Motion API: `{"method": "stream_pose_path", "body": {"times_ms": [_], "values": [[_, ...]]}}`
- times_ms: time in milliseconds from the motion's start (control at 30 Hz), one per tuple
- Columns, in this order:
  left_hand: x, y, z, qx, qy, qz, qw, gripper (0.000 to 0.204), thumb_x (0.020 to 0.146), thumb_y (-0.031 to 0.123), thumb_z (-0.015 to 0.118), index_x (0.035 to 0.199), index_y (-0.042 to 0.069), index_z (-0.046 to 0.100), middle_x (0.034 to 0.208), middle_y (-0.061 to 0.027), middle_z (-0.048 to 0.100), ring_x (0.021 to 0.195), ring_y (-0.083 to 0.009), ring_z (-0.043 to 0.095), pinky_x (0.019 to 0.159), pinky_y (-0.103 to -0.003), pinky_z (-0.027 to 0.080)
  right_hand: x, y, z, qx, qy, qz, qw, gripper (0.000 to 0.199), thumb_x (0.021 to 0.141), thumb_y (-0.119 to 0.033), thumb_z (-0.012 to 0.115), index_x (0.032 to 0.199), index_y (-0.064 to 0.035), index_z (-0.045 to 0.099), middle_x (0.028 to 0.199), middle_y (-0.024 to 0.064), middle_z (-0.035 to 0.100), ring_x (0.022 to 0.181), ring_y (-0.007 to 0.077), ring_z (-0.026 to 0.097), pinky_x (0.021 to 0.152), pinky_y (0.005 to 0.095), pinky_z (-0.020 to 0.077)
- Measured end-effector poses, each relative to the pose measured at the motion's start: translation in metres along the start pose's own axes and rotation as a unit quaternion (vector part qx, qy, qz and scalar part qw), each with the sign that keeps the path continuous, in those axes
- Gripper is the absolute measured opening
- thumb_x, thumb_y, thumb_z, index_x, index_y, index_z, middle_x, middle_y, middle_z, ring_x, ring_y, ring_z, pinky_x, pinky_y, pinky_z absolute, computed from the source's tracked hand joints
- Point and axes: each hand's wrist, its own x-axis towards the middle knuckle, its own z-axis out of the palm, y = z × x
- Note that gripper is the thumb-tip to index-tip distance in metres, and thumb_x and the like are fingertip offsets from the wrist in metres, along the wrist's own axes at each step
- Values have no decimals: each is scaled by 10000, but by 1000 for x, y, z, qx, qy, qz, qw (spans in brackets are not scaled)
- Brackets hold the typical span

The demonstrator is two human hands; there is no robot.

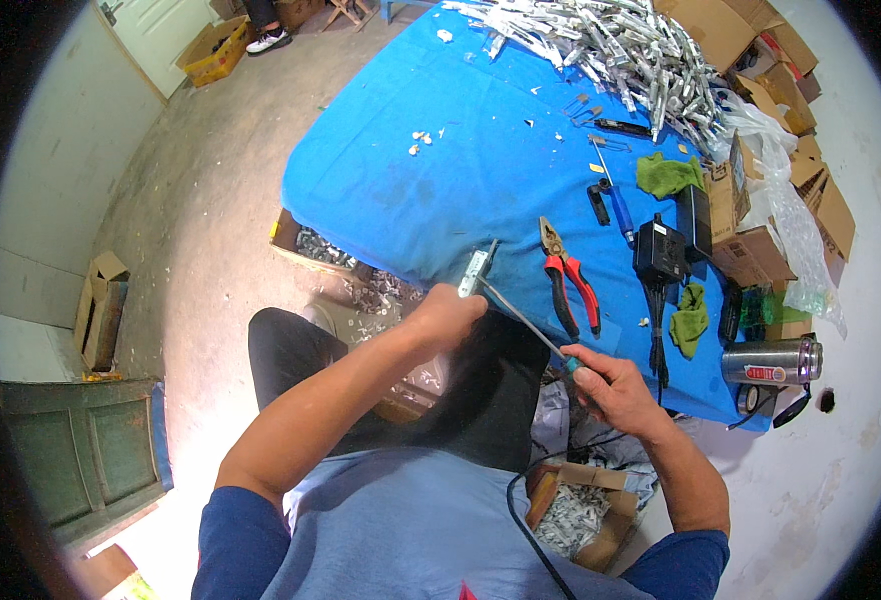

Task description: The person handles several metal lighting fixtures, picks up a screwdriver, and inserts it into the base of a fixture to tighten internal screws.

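Note:
My left hand (pixel 449 318) is closed around a small white-and-grey part (pixel 474 272) with a dark metal end, held over the near edge of the blue-covered table (pixel 381 170). My right hand (pixel 616 390) grips a screwdriver (pixel 523 318) by its teal handle, most of which the fingers hide. The long thin shaft slants up to the left, and its tip meets or lies right beside the part; which, I cannot tell. Just beyond the shaft lie combination pliers (pixel 571 278) with red and black handles.
A large heap of silver-white parts (pixel 621 45) covers the far right. Nearer are a blue screwdriver (pixel 621 212), a black power adapter (pixel 659 250), green cloths (pixel 669 175) and a steel flask (pixel 773 362). Cardboard boxes (pixel 751 250) line the right side. Below the left edge sits a box of metal pieces (pixel 321 248).

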Motion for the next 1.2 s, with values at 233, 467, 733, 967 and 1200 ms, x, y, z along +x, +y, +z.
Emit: {"method": "stream_pose_path", "body": {"times_ms": [233, 467, 733, 967, 1200], "values": [[-3, 0, 1, -62, -21, -19, 998, 312, 845, 187, 575, 591, 117, 408, 498, 31, 351, 388, -91, 285, 367, -289, 202, 1, 5, 0, -62, 20, -51, 997, 375, 972, -222, 520, 1323, -92, 534, 674, -48, 466, 601, 43, 410, 537, 217, 368], [-4, 0, 2, -54, -12, 10, 998, 298, 836, 181, 582, 591, 108, 427, 500, 24, 383, 387, -81, 301, 363, -273, 201, 1, -2, -3, -34, 4, -23, 999, 373, 977, -226, 514, 1326, -93, 532, 676, -50, 480, 597, 43, 425, 536, 221, 382], [-2, 0, 0, 5, 14, 12, 1000, 254, 787, 213, 583, 682, -15, 544, 598, -68, 511, 506, -155, 462, 453, -333, 344, 3, 3, -5, 3, -18, -12, 1000, 373, 981, -229, 506, 1326, -90, 530, 664, -33, 506, 530, 43, 450, 487, 212, 383], [-6, 3, 2, 36, 49, 21, 998, 259, 796, 209, 561, 663, -9, 522, 552, -35, 460, 449, -110, 375, 408, -315, 268, 5, 22, 11, 173, -36, 49, 983, 437, 977, -287, 514, 1359, -81, 468, 668, 36, 544, 448, 63, 438, 403, 197, 340], [-7, 7, -3, 12, 29, 0, 999, 239, 812, 164, 588, 627, 71, 469, 535, 17, 408, 417, -81, 332, 380, -282, 234, 12, 48, 28, 357, -82, 79, 927, 467, 973, -349, 516, 1367, -105, 454, 699, 50, 553, 434, 68, 434, 374, 181, 324]]}}
